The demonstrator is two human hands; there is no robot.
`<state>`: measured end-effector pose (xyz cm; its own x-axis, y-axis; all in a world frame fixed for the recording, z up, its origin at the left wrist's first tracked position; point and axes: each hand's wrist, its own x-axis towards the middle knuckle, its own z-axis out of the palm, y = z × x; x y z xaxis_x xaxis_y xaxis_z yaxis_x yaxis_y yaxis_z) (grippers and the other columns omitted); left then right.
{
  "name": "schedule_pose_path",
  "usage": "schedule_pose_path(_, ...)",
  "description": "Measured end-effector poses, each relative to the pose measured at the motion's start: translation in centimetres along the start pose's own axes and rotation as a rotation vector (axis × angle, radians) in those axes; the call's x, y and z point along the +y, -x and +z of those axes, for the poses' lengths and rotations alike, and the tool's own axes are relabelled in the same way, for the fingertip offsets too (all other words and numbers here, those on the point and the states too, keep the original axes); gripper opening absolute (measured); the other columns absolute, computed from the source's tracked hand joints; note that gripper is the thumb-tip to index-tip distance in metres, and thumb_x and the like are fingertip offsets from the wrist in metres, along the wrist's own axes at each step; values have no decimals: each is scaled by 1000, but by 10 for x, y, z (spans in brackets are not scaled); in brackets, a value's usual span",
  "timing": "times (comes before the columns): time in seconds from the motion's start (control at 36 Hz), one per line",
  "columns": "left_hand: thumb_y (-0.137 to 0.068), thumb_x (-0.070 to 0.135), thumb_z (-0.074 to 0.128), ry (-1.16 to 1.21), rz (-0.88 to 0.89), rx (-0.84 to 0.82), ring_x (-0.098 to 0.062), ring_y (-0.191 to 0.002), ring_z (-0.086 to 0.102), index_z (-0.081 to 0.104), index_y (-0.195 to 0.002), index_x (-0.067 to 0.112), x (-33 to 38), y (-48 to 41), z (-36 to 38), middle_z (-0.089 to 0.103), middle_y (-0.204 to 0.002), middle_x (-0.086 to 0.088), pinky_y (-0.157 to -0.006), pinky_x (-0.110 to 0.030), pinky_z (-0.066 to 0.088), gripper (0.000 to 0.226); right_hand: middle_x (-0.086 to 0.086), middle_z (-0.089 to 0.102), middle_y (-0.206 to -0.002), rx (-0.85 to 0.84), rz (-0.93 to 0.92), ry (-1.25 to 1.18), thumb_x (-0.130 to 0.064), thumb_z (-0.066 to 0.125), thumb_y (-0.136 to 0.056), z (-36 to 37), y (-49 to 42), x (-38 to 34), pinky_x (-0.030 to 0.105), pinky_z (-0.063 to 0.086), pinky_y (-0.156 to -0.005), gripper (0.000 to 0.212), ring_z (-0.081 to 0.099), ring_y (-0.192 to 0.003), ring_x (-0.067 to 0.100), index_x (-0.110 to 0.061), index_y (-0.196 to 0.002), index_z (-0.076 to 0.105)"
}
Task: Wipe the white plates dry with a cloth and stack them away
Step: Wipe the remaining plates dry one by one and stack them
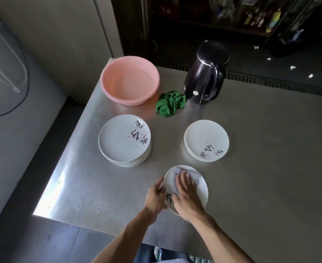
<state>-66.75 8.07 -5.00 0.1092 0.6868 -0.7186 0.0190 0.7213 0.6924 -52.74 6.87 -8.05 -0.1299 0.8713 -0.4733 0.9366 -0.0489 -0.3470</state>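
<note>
Held one white plate [199, 188] at near side of steel table [260, 177], in front of both stacks. Gripped its left rim with left hand [156, 196], fingers wrapped over the edge, though motion blur hid finer detail. Pressed pale cloth [181, 170] onto plate face with right hand [186, 193], palm down, fingers straight and close together, nothing pinched. Couldn't tell whether plate lay flat on table or sat slightly tilted. Noted black brush lettering on plate, partly covered between the hands. Saw taller stack [124, 141] of matching white plates further back on left and shorter stack [206, 140] further back on right, well apart, lettered top plates facing up. Logged pink basin [129, 80] behind taller stack, near far left corner of table. Spotted crumpled green cloth [170, 103] between basin and black kettle [205, 73], lying just beside the kettle's base. Logged kettle upright, lid down, handle toward near right.
</note>
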Motion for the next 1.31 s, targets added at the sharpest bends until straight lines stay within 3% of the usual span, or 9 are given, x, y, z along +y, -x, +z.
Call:
schedule_pose_path(0.11, -110, 14, 40, -16, -11, -38, -20, -98, 76, 67, -124, 41, 0, 1, -7, 78, -108, 0, -70, -45, 64, 41, -5, -22, -158, -16, -297, 57, -31, 35, -96, -1, 1, 4, 28, -23, -117, 74, -12, -153, 17, -15, -160, 2)
schedule_pose_path(0.28, -108, 9, 35, 21, -9, 187, -28, -93, 73, 60, -122, 35, -3, -9, -13, 73, -104, -8, -65, -47, 63, 38, 17, -10, -165, 64, 217, 116, -43, 36, -97, -11, 1, 6, 44, -11, -123, 79, -11, -153, 28, -7, -158, 3)
schedule_pose_path(0.5, -94, 11, 58, 126, 12, 118, -25, -86, 58, 43, -99, 11, 7, -5, -17, 56, -91, -15, -80, -48, 53, 16, -8, -18, -159, -53, -344, -222, -21, 42, -98, -13, 7, -7, 20, -15, -118, 71, -19, -150, 6, -13, -159, 7)
schedule_pose_path(0.67, -101, -4, 42, 71, 18, -34, -13, -83, 74, 61, -127, 27, 5, -5, -21, 79, -94, 1, -84, -49, 61, 44, 13, -8, -166, 24, 121, -28, -27, 37, -101, -20, -17, 3, 34, -6, -123, 69, -6, -154, 23, -8, -159, 4)
schedule_pose_path(0.83, -93, -4, 39, -21, 107, -105, -22, -97, 73, 69, -127, 29, 8, -2, -24, 76, -111, -14, -88, -51, 61, 56, -8, -12, -162, -59, -356, -191, -33, 35, -94, -14, 0, -6, 22, -9, -121, 73, -12, -151, 4, -13, -159, 7)
schedule_pose_path(1.0, -95, -13, 37, 187, 31, 5, -28, -100, 71, 63, -131, 22, 1, -1, -23, 74, -115, -17, -89, -56, 60, 57, 17, -11, -165, 59, 189, -5, -31, 36, -101, -20, -13, -4, 37, -6, -124, 72, -8, -154, 24, -5, -158, 3)
schedule_pose_path(1.11, -90, 3, 59, 204, 21, 101, -26, -89, 64, 52, -102, 8, 5, 3, -18, 65, -100, -18, -81, -49, 55, 15, -1, -13, -165, -18, -133, -317, -25, 44, -100, -23, 0, -15, 23, -7, -122, 72, -16, -150, 6, -15, -160, 4)
schedule_pose_path(1.19, -86, 16, 64, 172, -2, 107, -28, -90, 62, 46, -101, 9, 11, 5, -20, 60, -97, -18, -91, -58, 56, 24, -13, -9, -163, -103, -327, -323, -27, 45, -100, -25, 6, -13, 17, -5, -121, 70, -8, -150, -2, -19, -160, 9)
schedule_pose_path(1.31, -99, -5, 49, 215, -27, 77, -26, -90, 65, 55, -125, 13, 6, 4, -23, 67, -105, -18, -81, -45, 57, 33, 2, -16, -164, 17, 48, -144, -24, 40, -102, -20, -5, 1, 27, -3, -123, 70, -8, -154, 16, -12, -159, 2)
